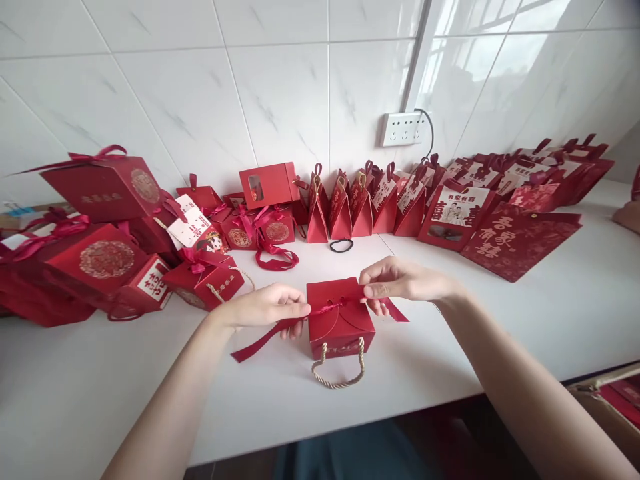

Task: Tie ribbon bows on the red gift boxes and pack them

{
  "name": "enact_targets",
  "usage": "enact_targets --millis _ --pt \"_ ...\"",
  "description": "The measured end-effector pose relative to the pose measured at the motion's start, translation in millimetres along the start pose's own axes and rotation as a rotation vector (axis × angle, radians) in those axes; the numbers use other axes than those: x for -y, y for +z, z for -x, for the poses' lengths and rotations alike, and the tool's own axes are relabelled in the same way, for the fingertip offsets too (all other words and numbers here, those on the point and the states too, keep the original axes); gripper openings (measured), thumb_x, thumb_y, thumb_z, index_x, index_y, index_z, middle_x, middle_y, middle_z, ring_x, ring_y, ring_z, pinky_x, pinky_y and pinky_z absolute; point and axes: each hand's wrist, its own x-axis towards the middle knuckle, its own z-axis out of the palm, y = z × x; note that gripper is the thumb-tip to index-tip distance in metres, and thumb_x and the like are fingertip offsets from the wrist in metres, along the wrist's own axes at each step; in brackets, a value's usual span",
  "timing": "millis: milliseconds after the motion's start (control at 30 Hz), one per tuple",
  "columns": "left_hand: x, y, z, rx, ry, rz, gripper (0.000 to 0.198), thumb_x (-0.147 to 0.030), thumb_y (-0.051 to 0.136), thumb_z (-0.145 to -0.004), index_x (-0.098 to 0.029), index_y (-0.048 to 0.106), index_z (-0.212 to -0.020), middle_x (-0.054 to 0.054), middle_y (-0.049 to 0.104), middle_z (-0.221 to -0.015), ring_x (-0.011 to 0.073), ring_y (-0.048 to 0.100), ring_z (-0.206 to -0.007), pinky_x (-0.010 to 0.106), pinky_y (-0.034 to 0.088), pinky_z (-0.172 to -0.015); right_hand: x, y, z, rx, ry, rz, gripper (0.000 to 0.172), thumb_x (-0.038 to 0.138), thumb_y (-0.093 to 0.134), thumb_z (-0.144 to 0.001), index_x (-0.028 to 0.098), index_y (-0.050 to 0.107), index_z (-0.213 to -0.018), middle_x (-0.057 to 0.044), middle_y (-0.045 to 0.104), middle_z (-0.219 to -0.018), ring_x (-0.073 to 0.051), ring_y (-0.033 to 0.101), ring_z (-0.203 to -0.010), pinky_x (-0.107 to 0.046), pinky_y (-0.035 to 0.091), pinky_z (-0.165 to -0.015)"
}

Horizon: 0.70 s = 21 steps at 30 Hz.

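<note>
A small red gift box (343,330) with a gold rope handle (339,385) stands on the white table in front of me. Across its top runs a dark red ribbon (260,341), crossed at the middle of the lid. My left hand (275,308) pinches the ribbon at the box's left side, and a loose tail hangs out to the left. On the other side my right hand (393,283) pinches the ribbon near the lid's right edge, its tail sticking out to the right. The fingers of both hands are closed.
Stacked red gift boxes (107,260) with ribbons fill the left. Triangular red boxes (340,212) line the wall, with more red packages (525,240) on the right. A black hair tie (341,245) lies behind the box. A socket strip (406,129) is on the tiled wall.
</note>
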Motion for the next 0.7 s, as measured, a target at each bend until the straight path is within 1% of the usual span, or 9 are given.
enact_targets --millis 100,167,233,300,400,467,533,633,700 --pt "-11 -1.2 -1 -0.016 -0.008 -0.079 0.038 -0.050 0.069 -0.075 -0.017 0.051 -0.067 0.000 0.061 -0.061 0.0109 0.052 -0.051 0.024 0.040 -0.051 18 -2 -9 0.057 -0.044 0.153 0.024 0.035 0.063 -0.086 0.014 0.066 -0.074 0.000 0.061 -0.065 -0.009 0.055 -0.059 -0.022 0.043 -0.055" --pt "-9 0.1 -1 -0.107 0.037 -0.061 0.036 -0.048 0.069 -0.073 -0.017 0.051 -0.071 -0.002 0.058 -0.060 0.0091 0.048 -0.050 0.022 0.037 -0.048 17 -1 -15 0.057 -0.125 0.163 0.019 0.030 0.064 -0.085 0.014 0.068 -0.076 -0.002 0.064 -0.076 -0.009 0.055 -0.064 -0.021 0.044 -0.057" --pt "-2 3.6 2 -0.209 0.092 -0.047 0.036 -0.046 0.070 -0.073 -0.019 0.052 -0.085 -0.002 0.062 -0.071 0.0087 0.049 -0.054 0.021 0.037 -0.051 8 4 -19 0.026 -0.222 0.092 0.017 0.029 0.065 -0.085 0.014 0.071 -0.078 -0.005 0.066 -0.092 -0.010 0.059 -0.072 -0.022 0.047 -0.063" --pt "5 9.2 5 -0.259 0.119 -0.076 0.040 -0.043 0.072 -0.073 -0.022 0.051 -0.099 0.000 0.067 -0.086 0.0101 0.054 -0.062 0.022 0.041 -0.056 -5 11 -22 -0.029 -0.285 0.010 0.017 0.030 0.065 -0.086 0.016 0.073 -0.080 -0.007 0.067 -0.104 -0.014 0.062 -0.085 -0.026 0.050 -0.073" --pt "8 19.2 10 -0.337 0.127 -0.206 0.030 -0.038 0.069 -0.076 -0.023 0.056 -0.099 0.000 0.066 -0.091 0.0134 0.059 -0.071 0.023 0.045 -0.062 -17 24 -23 -0.154 -0.288 -0.016 0.020 0.035 0.065 -0.086 0.016 0.073 -0.082 -0.007 0.069 -0.094 -0.016 0.063 -0.086 -0.030 0.051 -0.076" --pt "8 24.8 10 -0.411 0.122 -0.307 0.020 -0.038 0.064 -0.079 -0.022 0.061 -0.090 -0.001 0.064 -0.081 0.0126 0.056 -0.067 0.022 0.044 -0.059 -19 31 -25 -0.246 -0.274 0.027 0.024 0.038 0.065 -0.086 0.015 0.072 -0.081 -0.005 0.067 -0.083 -0.014 0.060 -0.075 -0.028 0.049 -0.068" --pt "7 28.1 9 -0.465 0.128 -0.386 0.021 -0.042 0.062 -0.082 -0.022 0.063 -0.083 -0.002 0.061 -0.074 0.0113 0.052 -0.060 0.022 0.041 -0.055 -17 36 -26 -0.329 -0.265 0.099 0.025 0.038 0.065 -0.086 0.015 0.072 -0.079 -0.004 0.064 -0.078 -0.011 0.055 -0.067 -0.025 0.045 -0.061" --pt "7 27.8 7 -0.539 0.205 -0.468 0.027 -0.048 0.061 -0.083 -0.023 0.064 -0.077 0.000 0.061 -0.080 0.0126 0.055 -0.067 0.022 0.042 -0.058 -14 41 -26 -0.379 -0.268 0.196 0.023 0.033 0.062 -0.088 0.015 0.070 -0.076 -0.002 0.060 -0.074 -0.010 0.049 -0.061 -0.024 0.040 -0.055" --pt "8 25.2 9 -0.539 0.230 -0.509 0.026 -0.049 0.064 -0.080 -0.024 0.065 -0.079 0.001 0.060 -0.090 0.0142 0.057 -0.075 0.022 0.043 -0.059 -12 43 -25 -0.367 -0.280 0.228 0.022 0.030 0.057 -0.090 0.016 0.069 -0.078 -0.003 0.059 -0.076 -0.009 0.049 -0.061 -0.024 0.041 -0.054"
